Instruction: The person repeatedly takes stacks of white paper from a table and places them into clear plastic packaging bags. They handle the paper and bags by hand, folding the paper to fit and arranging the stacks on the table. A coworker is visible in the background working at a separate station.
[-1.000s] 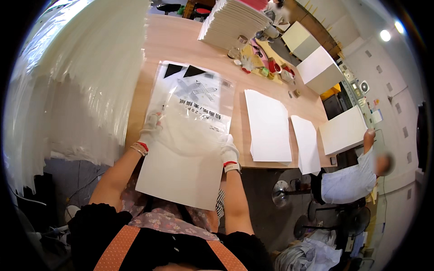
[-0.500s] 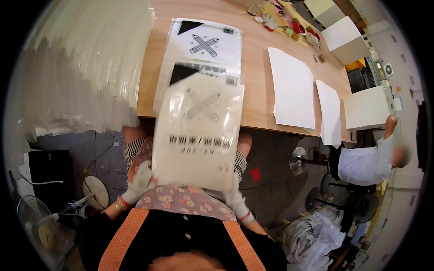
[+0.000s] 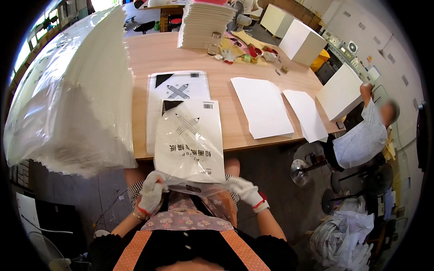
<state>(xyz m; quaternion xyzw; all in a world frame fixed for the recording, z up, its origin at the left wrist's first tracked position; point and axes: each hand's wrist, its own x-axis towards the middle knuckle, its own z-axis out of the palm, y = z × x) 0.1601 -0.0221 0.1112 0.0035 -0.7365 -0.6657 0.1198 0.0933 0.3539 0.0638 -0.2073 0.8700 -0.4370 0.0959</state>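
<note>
Left glove: the left hand (image 3: 153, 193), in white knit, grasps the film at its near left corner, fingers curled over
Right glove: the right hand (image 3: 246, 192), gloved alike, pinches the near right corner, fingers pointing inward
Printed bag: the clear bag (image 3: 189, 149) with 2 crossed pencils lies between the 2 hands and beyond, its far part above the table edge, its near end over the lap
Cream sheets: the paper (image 3: 210, 128) shows through the film and looks flat, fairly stiff and light enough for 2 hands, though its corners could bend
Loose film: probably thin, slick and easily creased; a grip on film alone may slide, so the side edges, with paper caught too, seem the surer hold
Table edge: the second printed bag (image 3: 155, 113) lies partly hidden behind the first, leaving little free room there
Left side: a big heap of clear sleeves (image 3: 81, 99) crowds the table (image 3: 141, 54)
Right side: a wide white stack (image 3: 262, 108) and a narrow white stack (image 3: 305, 115), both well apart from the bag
Far side: a glass jar (image 3: 214, 44) near a tall pile (image 3: 203, 27)
</note>
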